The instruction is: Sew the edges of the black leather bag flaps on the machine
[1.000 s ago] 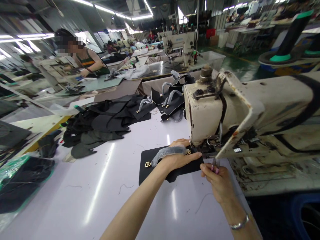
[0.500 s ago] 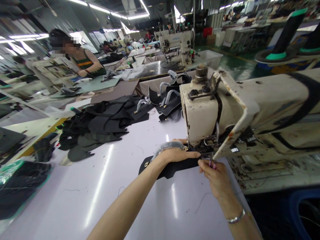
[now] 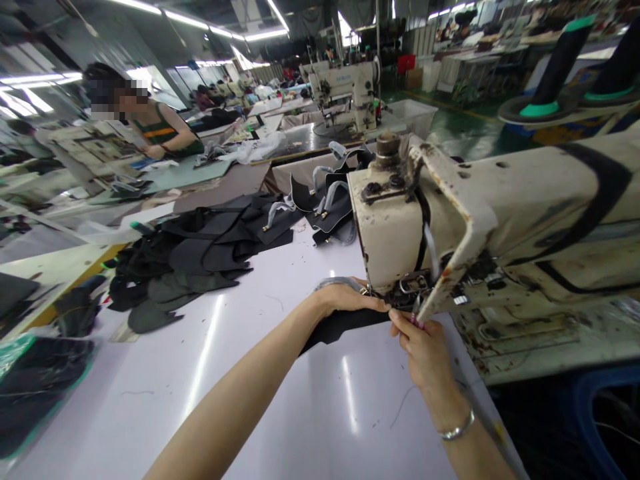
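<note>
At the sewing machine [image 3: 390,233], a black bag panel [image 3: 345,325] lies on the white table with its right end under the machine head. A handle in clear plastic wrap [image 3: 334,283] with gold-coloured hardware is attached to it. My left hand [image 3: 345,297] is closed over the panel, thumb stretched toward the needle area and the other fingers mostly hidden on the far side. My right hand [image 3: 423,340] holds a small pink-handled tool [image 3: 416,321] with a metal tip, its kind unclear. Its thumb and forefinger pinch close to the panel's right corner, nearly touching my left thumb.
A pile of black cut panels [image 3: 195,253] lies at the table's far left. Bag pieces with wrapped handles [image 3: 325,207] sit behind the machine head. A plastic-wrapped black bundle [image 3: 40,393] is at the left edge. Another person [image 3: 160,130] works farther back. Thread cones [image 3: 555,73] stand right.
The panel has moved a little farther under the machine head with my left hand, its rounded left end now hidden behind my forearm. My right hand stays beside its corner. The view has shifted slightly.
</note>
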A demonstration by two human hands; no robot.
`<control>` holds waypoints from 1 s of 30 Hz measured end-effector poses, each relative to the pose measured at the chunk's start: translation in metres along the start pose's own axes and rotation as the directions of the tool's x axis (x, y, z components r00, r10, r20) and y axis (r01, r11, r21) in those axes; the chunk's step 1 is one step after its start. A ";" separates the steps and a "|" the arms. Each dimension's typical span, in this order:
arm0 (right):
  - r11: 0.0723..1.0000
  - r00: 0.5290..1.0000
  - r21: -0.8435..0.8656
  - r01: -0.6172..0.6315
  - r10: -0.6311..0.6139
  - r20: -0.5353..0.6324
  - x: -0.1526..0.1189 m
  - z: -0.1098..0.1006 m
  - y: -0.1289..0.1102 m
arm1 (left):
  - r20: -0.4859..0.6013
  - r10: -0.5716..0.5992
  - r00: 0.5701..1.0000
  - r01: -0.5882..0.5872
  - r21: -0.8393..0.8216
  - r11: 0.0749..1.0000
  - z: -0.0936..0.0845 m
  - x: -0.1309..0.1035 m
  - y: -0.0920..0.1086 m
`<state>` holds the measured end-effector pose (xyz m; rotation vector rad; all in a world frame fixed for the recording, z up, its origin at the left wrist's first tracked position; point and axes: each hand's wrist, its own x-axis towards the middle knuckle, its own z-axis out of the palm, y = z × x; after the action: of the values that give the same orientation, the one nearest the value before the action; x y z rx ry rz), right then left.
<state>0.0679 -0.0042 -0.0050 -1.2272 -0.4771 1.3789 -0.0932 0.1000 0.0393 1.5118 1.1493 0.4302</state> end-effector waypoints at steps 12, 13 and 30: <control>0.999 0.994 0.048 -0.009 0.014 -0.111 -0.009 0.015 0.010 | 0.381 -0.325 0.866 0.400 -0.136 0.906 -0.010 0.014 -0.015; 0.999 0.995 0.049 -0.023 0.027 -0.098 -0.011 0.016 0.011 | 0.374 -0.310 0.874 0.382 -0.136 0.914 -0.010 0.013 -0.014; 0.991 0.978 0.107 0.077 -0.054 -0.202 -0.012 0.042 0.025 | 0.269 -0.288 0.919 0.339 -0.167 0.926 -0.010 0.009 -0.018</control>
<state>0.0174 -0.0055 -0.0065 -1.2294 -0.2921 1.1963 -0.1044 0.1107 0.0237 1.1333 1.0933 0.1373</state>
